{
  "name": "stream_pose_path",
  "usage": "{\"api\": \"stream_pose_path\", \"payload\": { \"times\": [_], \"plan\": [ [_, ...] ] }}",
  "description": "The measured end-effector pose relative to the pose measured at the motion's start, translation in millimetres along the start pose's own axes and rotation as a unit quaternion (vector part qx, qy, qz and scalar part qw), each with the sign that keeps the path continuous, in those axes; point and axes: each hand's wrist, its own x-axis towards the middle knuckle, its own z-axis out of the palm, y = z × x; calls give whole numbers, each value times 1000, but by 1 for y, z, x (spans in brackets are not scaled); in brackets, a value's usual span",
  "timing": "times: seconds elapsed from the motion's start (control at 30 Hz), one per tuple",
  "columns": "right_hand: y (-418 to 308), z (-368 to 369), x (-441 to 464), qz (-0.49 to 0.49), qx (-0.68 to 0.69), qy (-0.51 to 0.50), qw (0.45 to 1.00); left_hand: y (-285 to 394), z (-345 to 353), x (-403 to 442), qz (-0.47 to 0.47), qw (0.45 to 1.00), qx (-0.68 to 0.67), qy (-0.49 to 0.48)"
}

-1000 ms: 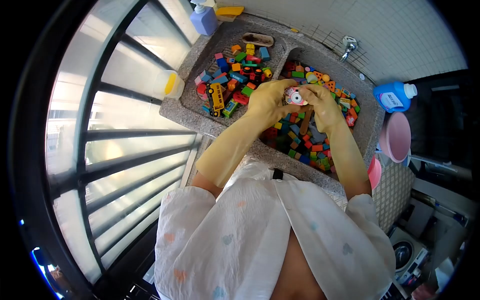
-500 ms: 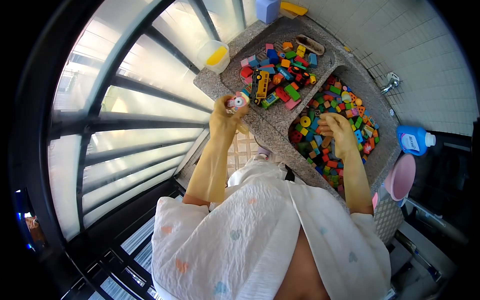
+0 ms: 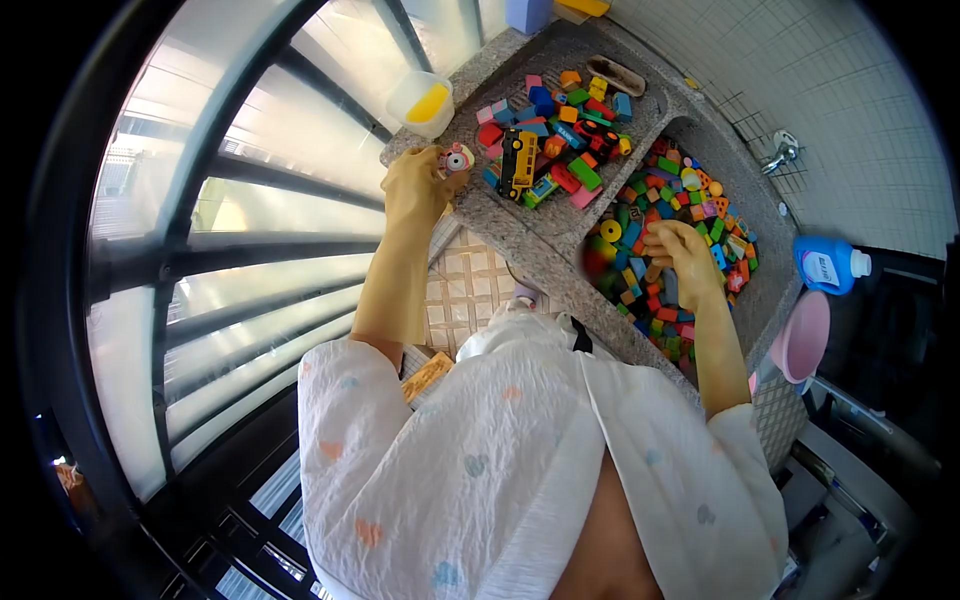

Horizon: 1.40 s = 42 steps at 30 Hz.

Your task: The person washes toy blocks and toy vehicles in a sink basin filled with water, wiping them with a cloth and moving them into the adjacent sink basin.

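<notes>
Both my hands wear yellowish rubber gloves. My left hand point(image 3: 418, 182) is at the left corner of the stone sink point(image 3: 520, 238), its fingers closed on a small round toy point(image 3: 457, 160) with a pink edge and an eye-like centre. Close to that toy, a yellow toy bus point(image 3: 518, 163) lies on its side among blocks in the left basin. Over the right basin, my right hand point(image 3: 684, 262) has its fingers curled together above many coloured wooden blocks point(image 3: 665, 325). A brown block point(image 3: 653, 273) shows by its fingertips; whether it is gripped is unclear.
A clear tub point(image 3: 420, 105) with something yellow stands on the sink's left rim. A stone divider point(image 3: 628, 180) separates the basins. A tap point(image 3: 783, 150) juts from the tiled wall. At right are a blue bottle point(image 3: 828, 265) and a pink basin point(image 3: 802, 338). Barred windows run along the left.
My left hand has moved left and up with the round toy, onto the sink's corner. My right hand stays over the right basin, shifted only slightly.
</notes>
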Motion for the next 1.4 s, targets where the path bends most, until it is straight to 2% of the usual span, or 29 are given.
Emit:
{"api": "stream_pose_path", "payload": {
  "times": [0.3, 0.37, 0.47, 0.53, 0.6, 0.63, 0.7, 0.77, 0.83, 0.9, 0.97, 1.03, 1.07, 1.1, 1.13, 1.17, 1.2, 1.33, 1.37, 1.4],
  "plan": [
    [19, -18, -10, 16, 16, 12, 1000, 21, 22, 7, 14, 995, 97, 10],
    [34, -45, -12, 15, 22, 65, 998, 28, 14, -3, -6, 993, 113, 39],
    [72, -103, -26, 58, 66, 197, 976, 18, 20, -19, 76, 977, 64, 188],
    [96, -134, -33, 74, 94, 255, 960, 37, 16, -29, 110, 973, 14, 201],
    [123, -161, -30, 98, 100, 361, 922, 62, 23, -34, 135, 972, -10, 191],
    [138, -167, -32, 102, 105, 364, 920, 70, 30, -33, 143, 977, -36, 152],
    [172, -175, -26, 118, 43, 373, 919, 80, 58, -36, 67, 983, -124, 115],
    [200, -163, -2, 137, 45, 367, 919, 84, 74, -29, -5, 989, -106, 98],
    [203, -144, 9, 123, -105, 323, 932, 86, 89, -29, 27, 988, 62, 138],
    [196, -112, 27, 101, -172, 271, 942, 94, 101, -28, 16, 989, 87, 119],
    [174, -83, 39, 110, -180, 219, 953, 101, 94, -18, 2, 991, 83, 109],
    [154, -63, 48, 137, -69, 179, 972, 101, 87, -9, -66, 994, 73, 39],
    [164, -56, 56, 99, -73, 197, 973, 90, 90, -9, -40, 996, 13, 79],
    [153, -56, 58, 95, -74, 198, 973, 94, 83, -9, -40, 996, 10, 83],
    [135, -54, 53, 72, -53, 167, 982, 105, 67, -16, -78, 967, -240, 15],
    [118, -52, 50, 48, -32, 135, 989, 118, 50, -22, -111, 872, -474, -53],
    [107, -50, 49, 15, 25, 122, 992, 143, 33, -30, -115, 813, -551, -153],
    [15, -45, 24, -128, 162, 18, 978, 172, 46, -43, -72, 770, -589, -233],
    [4, -47, 25, -186, 172, -38, 967, 184, 45, -46, -65, 759, -596, -255],
    [-13, -41, 21, -246, 113, -44, 962, 187, 49, -43, -122, 691, -642, -308]
  ]
}}
